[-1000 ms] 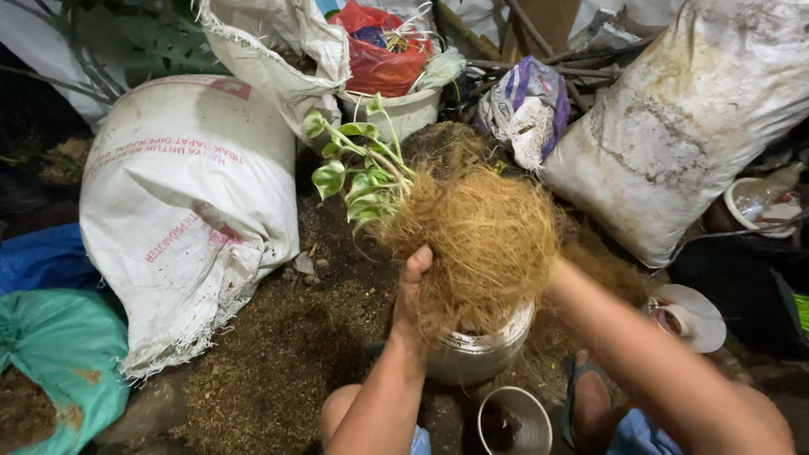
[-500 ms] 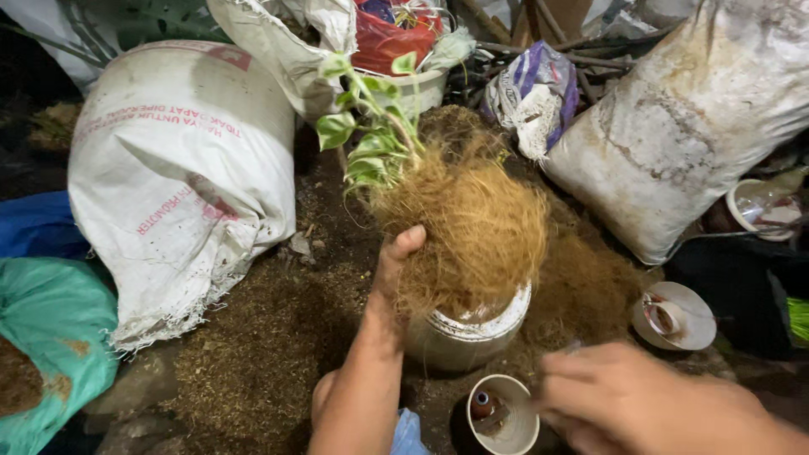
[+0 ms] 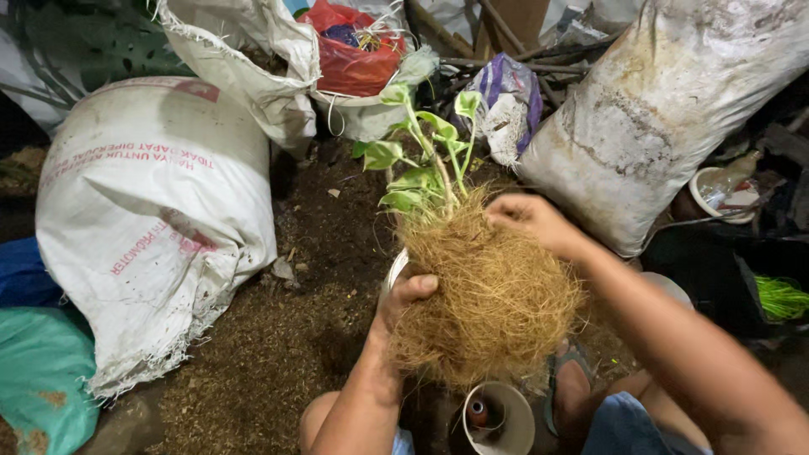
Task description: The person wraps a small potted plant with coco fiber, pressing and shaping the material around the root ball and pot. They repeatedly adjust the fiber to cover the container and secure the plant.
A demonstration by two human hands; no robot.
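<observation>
Your left hand (image 3: pixel 409 295) clamps the fibre ball (image 3: pixel 489 291), right hand (image 3: pixel 527 219) pinches its top beside the plant (image 3: pixel 421 160); loose grip risks snapped stems.

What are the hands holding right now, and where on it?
Both hold the coir fibre ball around a green plant: left hand on its left side, right hand at its top.
</observation>
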